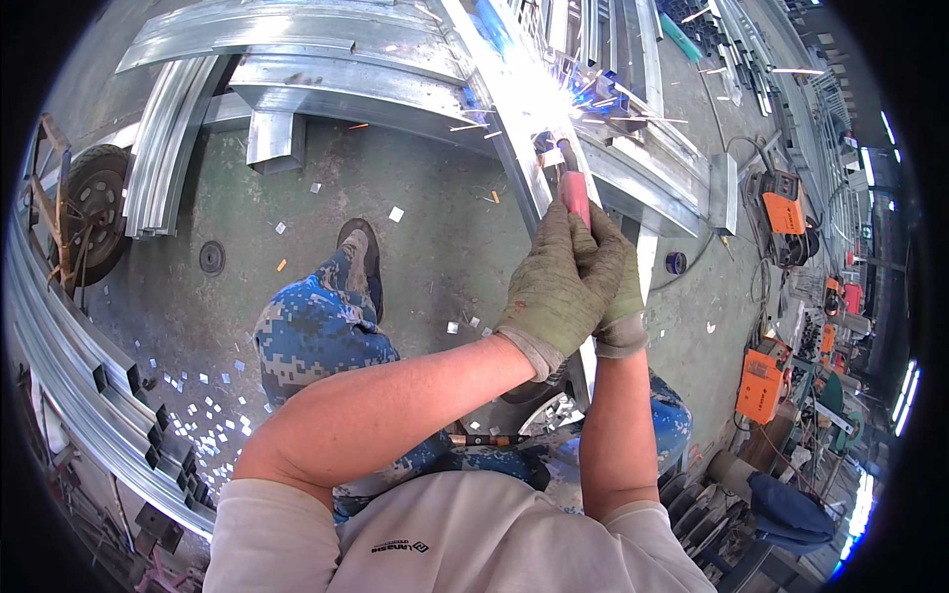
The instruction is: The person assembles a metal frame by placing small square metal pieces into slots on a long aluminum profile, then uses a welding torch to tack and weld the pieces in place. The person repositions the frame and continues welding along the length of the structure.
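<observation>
My left hand [552, 287], in a worn green work glove, is closed around the red handle of a welding torch [574, 192]. Pressed against it is my right hand [621, 292], gloved alike and also closed at the handle; its fingers are partly hidden behind the left. The torch points away from me, its dark neck near a bright arc with blue light and flying sparks. The glare hides its tip and the spot it meets. The arc burns on a long silver metal tube [512, 163], which runs beneath the hands and over crosswise metal beams [346, 84].
Stacked metal channels [99, 395] lie at the left, below a wheel [99, 212]. Small metal offcuts [213, 415] litter the green floor. Orange machines [763, 381] and cables stand at the right. More steel profiles [633, 49] lie far ahead. My foot [361, 252] is left of the tube.
</observation>
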Available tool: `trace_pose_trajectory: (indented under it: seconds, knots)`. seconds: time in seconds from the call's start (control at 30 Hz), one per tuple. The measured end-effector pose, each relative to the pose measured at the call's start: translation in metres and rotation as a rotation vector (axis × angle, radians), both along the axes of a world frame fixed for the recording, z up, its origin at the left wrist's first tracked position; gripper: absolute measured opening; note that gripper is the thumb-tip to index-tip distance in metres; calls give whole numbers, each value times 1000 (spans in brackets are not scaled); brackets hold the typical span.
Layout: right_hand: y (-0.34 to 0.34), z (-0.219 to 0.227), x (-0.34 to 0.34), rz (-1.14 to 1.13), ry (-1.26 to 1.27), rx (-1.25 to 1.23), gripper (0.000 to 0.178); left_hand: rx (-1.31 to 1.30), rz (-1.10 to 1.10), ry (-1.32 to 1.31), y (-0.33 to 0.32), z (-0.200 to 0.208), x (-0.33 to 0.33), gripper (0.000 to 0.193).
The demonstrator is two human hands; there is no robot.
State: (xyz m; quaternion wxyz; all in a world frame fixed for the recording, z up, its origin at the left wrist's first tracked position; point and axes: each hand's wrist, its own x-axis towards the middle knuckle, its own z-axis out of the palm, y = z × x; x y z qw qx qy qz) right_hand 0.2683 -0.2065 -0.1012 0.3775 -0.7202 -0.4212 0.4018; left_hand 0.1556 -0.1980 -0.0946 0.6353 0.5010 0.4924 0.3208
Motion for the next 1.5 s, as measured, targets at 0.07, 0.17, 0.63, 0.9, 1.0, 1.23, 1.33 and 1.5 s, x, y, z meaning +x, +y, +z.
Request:
trace_pose_trajectory:
  seconds: [0.07, 0.17, 0.63, 0.9, 1.0, 1.23, 1.33, 1.5]
  knots:
    - [0, 1, -1, -2, 18, 1, 49, 11, 18, -6, 0, -2, 1, 69]
    - [-1, 2, -1, -1, 4, -19, 52, -33, -11, 18, 1, 0, 0, 64]
    - [-4, -5, 3, 9, 66, -13, 55, -45, 12, 48, -4, -7, 3, 62]
    - [-3, -11, 2, 52, -177, -14, 55, -84, 2, 42, -1, -9, 3, 53]
    - [-6, -8, 2, 63, -157, -36, 53, -143, -17, 89, -2, 1, -1, 50]
    - [-10, -18, 5, -19, 28, -7, 52, -120, -10, 17, -4, -3, 1, 50]
    - [-7, -11, 3, 64, -207, -41, 55, -115, 1, 8, -3, -2, 0, 50]
    - [-7, -13, 7, 89, -281, -13, 58, -115, -9, 11, -2, -2, 0, 52]
